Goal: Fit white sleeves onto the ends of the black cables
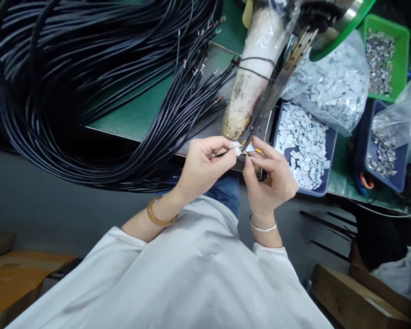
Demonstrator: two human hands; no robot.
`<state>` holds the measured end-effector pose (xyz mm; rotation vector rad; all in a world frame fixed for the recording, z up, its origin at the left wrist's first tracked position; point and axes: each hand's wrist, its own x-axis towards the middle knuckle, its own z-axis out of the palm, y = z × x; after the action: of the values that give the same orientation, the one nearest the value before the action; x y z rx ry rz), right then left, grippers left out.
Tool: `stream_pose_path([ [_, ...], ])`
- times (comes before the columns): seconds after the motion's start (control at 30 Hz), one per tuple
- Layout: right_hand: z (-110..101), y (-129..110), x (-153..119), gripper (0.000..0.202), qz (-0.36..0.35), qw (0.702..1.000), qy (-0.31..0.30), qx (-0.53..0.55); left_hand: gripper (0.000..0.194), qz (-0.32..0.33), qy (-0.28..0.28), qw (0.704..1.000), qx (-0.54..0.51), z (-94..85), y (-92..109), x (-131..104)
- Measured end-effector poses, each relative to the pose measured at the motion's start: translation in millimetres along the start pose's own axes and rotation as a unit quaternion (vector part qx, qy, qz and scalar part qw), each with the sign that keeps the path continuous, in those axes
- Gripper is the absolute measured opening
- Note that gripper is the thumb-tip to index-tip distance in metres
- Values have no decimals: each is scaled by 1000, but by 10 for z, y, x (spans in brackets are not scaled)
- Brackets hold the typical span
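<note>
My left hand [208,160] is closed in a pinch, thumb against forefinger, on a small white piece [238,150]. Close beside it, my right hand [269,171] is also closed, with its thumb and forefinger on a thin pale-yellow strand [247,155]. Both sets of fingertips meet at the lower end of a dark metal bar [260,116], which slants down from the upper right. Just above my left fingertips is the stained end of a white plastic-wrapped tube [241,107]. The exact contact between piece, strand and bar is too small to make out.
A thick bundle of black cables [150,137] covers the left of the green table [130,109]. On the right stand a blue tray [330,157] of small white pieces, a clear bag [332,82], a green bin [402,59] and another blue tray [400,178] with metal parts.
</note>
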<state>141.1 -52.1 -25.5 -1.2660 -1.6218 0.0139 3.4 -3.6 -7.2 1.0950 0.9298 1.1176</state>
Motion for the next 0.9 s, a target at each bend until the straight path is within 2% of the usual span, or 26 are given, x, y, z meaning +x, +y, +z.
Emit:
stream_pose_path([
  [0.1, -14, -8, -12, 16, -6, 1000, -9, 7, 9, -7, -5, 1000, -5, -11, 10, 5],
  [0.37, -28, 1, -80, 16, 37, 998, -10, 57, 8, -53, -28, 998, -15, -51, -41, -21],
  [0.5, -41, -13, -48, 18, 29, 998, -13, 47, 7, -43, -40, 998, 2, -80, -50, -24],
  [0.63, -43, -4, -33, 22, -4, 1000, -16, 14, 9, -21, -27, 999, 28, -67, -52, -15],
  [0.9, -23, 1, 5, 21, -12, 1000, -5, -14, 8, -4, -20, 999, 32, -24, -105, -17],
])
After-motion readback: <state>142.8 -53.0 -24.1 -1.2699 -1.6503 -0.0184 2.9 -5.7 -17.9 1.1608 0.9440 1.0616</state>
